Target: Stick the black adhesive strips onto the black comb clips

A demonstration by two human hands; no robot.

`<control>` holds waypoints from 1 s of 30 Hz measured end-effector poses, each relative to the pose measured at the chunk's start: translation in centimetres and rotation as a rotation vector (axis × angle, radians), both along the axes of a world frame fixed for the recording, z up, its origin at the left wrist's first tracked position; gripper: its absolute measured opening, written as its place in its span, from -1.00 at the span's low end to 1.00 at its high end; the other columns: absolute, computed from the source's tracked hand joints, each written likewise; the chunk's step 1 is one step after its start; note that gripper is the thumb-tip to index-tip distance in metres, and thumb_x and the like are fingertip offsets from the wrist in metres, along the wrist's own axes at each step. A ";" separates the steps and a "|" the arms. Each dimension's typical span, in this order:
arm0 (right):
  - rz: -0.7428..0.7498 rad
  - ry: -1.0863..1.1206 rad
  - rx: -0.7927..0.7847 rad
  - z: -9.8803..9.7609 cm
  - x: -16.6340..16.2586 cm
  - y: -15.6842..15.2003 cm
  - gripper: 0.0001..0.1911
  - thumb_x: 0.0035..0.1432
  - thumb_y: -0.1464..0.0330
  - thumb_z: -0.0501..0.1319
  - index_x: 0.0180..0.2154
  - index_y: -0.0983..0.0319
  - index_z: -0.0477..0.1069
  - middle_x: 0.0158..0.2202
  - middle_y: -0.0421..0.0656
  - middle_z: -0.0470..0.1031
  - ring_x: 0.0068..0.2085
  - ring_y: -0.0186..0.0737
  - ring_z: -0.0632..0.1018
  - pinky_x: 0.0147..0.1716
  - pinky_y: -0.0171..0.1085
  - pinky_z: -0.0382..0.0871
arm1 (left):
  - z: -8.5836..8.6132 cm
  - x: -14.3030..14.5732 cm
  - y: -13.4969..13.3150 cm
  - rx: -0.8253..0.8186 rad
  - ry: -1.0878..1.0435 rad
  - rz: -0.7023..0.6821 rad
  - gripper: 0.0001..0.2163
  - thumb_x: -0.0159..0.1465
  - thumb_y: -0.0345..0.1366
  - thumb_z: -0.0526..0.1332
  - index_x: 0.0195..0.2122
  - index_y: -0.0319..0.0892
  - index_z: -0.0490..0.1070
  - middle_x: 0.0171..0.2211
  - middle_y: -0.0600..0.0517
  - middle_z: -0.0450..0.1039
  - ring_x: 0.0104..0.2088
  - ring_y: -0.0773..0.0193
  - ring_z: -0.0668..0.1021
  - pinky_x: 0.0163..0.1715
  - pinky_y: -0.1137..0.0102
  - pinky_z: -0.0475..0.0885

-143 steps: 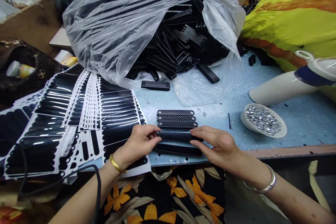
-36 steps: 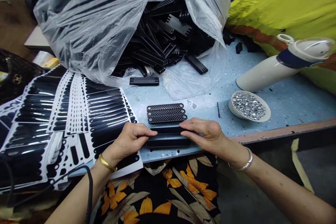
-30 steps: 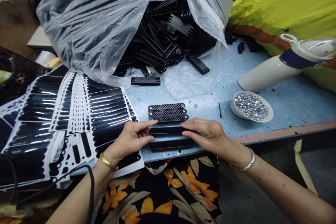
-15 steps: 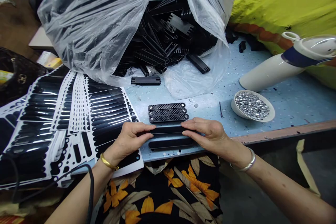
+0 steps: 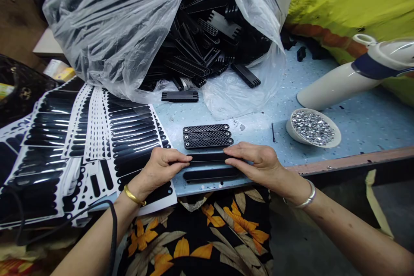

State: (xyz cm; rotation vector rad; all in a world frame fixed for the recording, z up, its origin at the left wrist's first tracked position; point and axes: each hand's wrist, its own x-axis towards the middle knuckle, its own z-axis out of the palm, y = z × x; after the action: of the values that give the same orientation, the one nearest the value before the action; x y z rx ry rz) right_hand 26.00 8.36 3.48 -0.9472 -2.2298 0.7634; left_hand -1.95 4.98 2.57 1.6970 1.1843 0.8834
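Black bar (image 5: 207, 159) positioned crosswise near the front edge of the counter (image 5: 359, 131), between a second bar (image 5: 211, 175) on the near side and three patterned bars (image 5: 208, 136) on the far side. Left hand (image 5: 161, 166): fingers pinching its left end. Right hand (image 5: 258, 160): fingers pinching its right end. Bowl (image 5: 294, 135) of shiny metal bits stands well to the right.

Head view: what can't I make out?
In the head view:
Held black strip: ends hidden by the left hand and right hand.
White bottle: lid partly cut off by the right edge.
Plastic bag: top cut off by the upper edge.
Piled black parts: lower ones hidden by upper ones.
Metal bits: too small to tell their shape.
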 end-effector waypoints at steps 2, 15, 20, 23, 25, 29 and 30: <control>0.006 0.003 0.003 0.1 0.0 0.0 -0.84 0.23 0.39 0.26 -0.17 0.19 0.59 -0.26 -0.09 0.65 -0.24 -0.16 0.64 -0.21 -0.21 0.62 | -0.1 0.0 0.0 0.006 -0.002 -0.004 -0.89 0.18 -0.40 0.31 -0.30 -0.20 0.64 -0.41 -0.04 0.66 -0.46 0.28 0.64 -0.39 0.45 0.56; -0.004 -0.009 -0.008 0.0 0.0 0.0 -0.85 0.25 0.35 0.25 -0.18 0.20 0.58 -0.25 -0.08 0.64 -0.23 -0.16 0.64 -0.19 -0.20 0.61 | 1.5 1.3 0.3 -0.046 0.066 0.090 -0.82 0.24 -0.31 0.22 -0.28 -0.27 0.60 -0.62 0.08 0.47 -0.63 0.41 0.44 -0.62 0.53 0.32; 0.004 0.018 -0.023 -0.1 0.1 0.0 -0.83 0.25 0.33 0.25 -0.15 0.18 0.58 -0.24 -0.09 0.64 -0.22 -0.17 0.64 -0.18 -0.19 0.60 | 1.6 2.5 0.5 0.114 0.214 0.046 -0.78 0.29 -0.32 0.17 -0.42 -0.19 0.59 -0.56 0.07 0.55 -0.57 0.37 0.50 -0.55 0.52 0.35; 0.037 0.023 -0.034 -0.1 0.3 0.2 -0.82 0.25 0.33 0.25 -0.14 0.19 0.58 -0.26 -0.10 0.64 -0.22 -0.19 0.63 -0.19 -0.22 0.59 | 0.8 2.6 0.7 0.154 0.246 0.037 -0.81 0.28 -0.31 0.21 -0.40 -0.16 0.60 -0.49 0.05 0.61 -0.51 0.33 0.57 -0.47 0.50 0.41; 0.043 0.022 -0.076 -0.1 0.5 0.4 -0.81 0.25 0.31 0.26 -0.13 0.19 0.59 -0.24 -0.11 0.64 -0.22 -0.21 0.63 -0.19 -0.25 0.58 | 0.4 2.5 0.8 0.171 0.249 0.023 -0.83 0.28 -0.31 0.22 -0.39 -0.14 0.61 -0.46 0.05 0.63 -0.48 0.31 0.60 -0.45 0.49 0.43; 0.024 0.064 -0.130 -0.5 0.8 0.5 -0.79 0.21 0.27 0.30 -0.14 0.17 0.60 -0.24 -0.12 0.64 -0.25 -0.24 0.64 -0.23 -0.30 0.57 | 0.1 2.2 0.8 0.179 0.232 0.022 -0.83 0.28 -0.31 0.23 -0.38 -0.13 0.61 -0.46 0.06 0.64 -0.47 0.30 0.62 -0.46 0.50 0.44; 0.024 0.081 -0.126 -0.6 0.8 0.5 -0.79 0.20 0.26 0.30 -0.14 0.18 0.60 -0.25 -0.13 0.64 -0.25 -0.25 0.64 -0.24 -0.31 0.57 | 0.1 2.2 0.8 0.180 0.232 0.021 -0.84 0.28 -0.31 0.23 -0.38 -0.13 0.62 -0.46 0.05 0.64 -0.47 0.30 0.62 -0.46 0.50 0.44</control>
State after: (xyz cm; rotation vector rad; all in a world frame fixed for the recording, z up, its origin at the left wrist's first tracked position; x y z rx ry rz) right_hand 26.84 8.89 2.87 -0.9327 -2.1474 0.9456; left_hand 0.27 5.78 2.66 1.9779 1.3094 0.8443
